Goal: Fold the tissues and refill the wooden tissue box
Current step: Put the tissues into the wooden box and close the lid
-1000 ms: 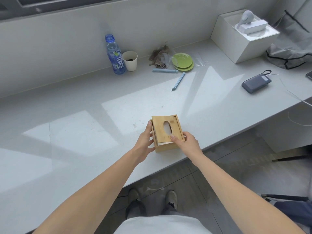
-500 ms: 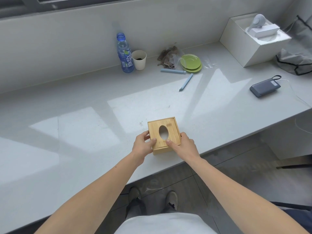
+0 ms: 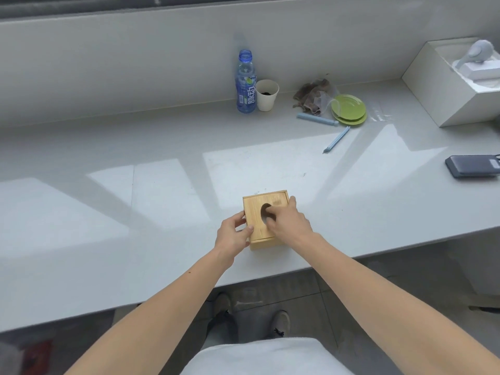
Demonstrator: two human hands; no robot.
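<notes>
A square wooden tissue box (image 3: 257, 209) with an oval hole in its sliding lid stands near the front edge of the grey counter (image 3: 162, 190). My left hand (image 3: 234, 235) grips the box's left side, thumb on the lid's near corner. My right hand (image 3: 288, 221) lies on top of the lid, with fingers reaching into the oval hole. The lid looks fully closed. No tissue shows at the hole, which my fingers partly cover.
At the back stand a blue bottle (image 3: 245, 83), a paper cup (image 3: 267, 94), a crumpled cloth (image 3: 313, 96), green saucers (image 3: 349, 109) and two blue sticks (image 3: 335, 139). A white box (image 3: 443, 87) and a dark power bank (image 3: 472, 166) are at the right.
The lid has slid shut over the box. My right hand has moved from the box's right side onto the lid, fingers into the hole. The camera view has shifted left.
</notes>
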